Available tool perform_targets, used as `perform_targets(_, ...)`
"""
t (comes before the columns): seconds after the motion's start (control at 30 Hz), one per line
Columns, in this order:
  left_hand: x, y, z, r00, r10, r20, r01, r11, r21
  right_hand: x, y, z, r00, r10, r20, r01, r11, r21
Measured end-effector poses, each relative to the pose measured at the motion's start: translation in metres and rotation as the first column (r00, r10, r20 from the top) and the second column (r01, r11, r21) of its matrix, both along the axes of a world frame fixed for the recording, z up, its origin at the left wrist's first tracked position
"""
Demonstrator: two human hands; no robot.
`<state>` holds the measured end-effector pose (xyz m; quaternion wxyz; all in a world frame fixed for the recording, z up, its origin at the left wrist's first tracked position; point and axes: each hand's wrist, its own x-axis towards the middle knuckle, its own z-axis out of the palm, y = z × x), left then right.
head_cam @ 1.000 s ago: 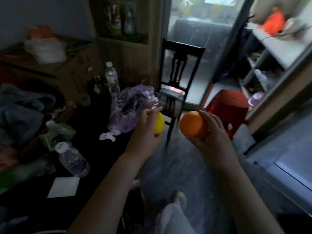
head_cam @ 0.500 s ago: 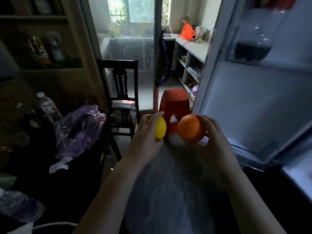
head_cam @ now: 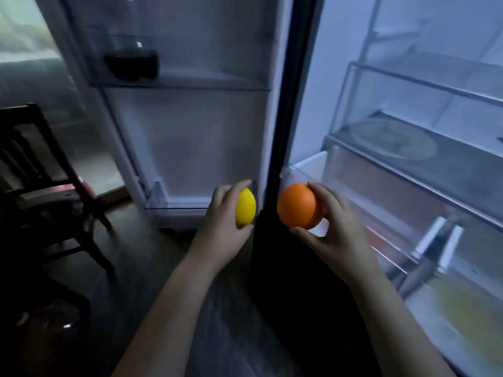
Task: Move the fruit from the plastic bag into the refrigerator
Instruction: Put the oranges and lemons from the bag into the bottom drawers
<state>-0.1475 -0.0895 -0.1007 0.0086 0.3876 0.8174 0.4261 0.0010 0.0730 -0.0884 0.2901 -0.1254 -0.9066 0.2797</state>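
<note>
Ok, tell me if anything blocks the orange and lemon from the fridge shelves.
Nothing visible does. The refrigerator door stands open, and the right hand holds the orange near the shelves; the left hand holds the lemon beside it.

One lemon (head_cam: 246, 208), one orange (head_cam: 297, 205)

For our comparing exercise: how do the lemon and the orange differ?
The lemon is yellow and oval; the orange is orange, round and bigger. The left hand grips the lemon before the open door; the right hand grips the orange before the shelves. Neither is in the refrigerator.
</note>
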Motion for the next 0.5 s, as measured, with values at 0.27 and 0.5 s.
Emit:
perform_targets(0.27,0.052,0.119,-0.002,0.972,-0.233,-0.002,0.233,0.972,0.022,0.091,0.077,0.002,0.972,-0.232,-0.037,0.231,0.972,-0.039)
perform_targets(0.5,0.044,0.185,-0.014,0.944,-0.331,-0.001,0.331,0.943,0.017,0.123,0.105,-0.009,0.921,-0.387,0.048,0.389,0.920,-0.044)
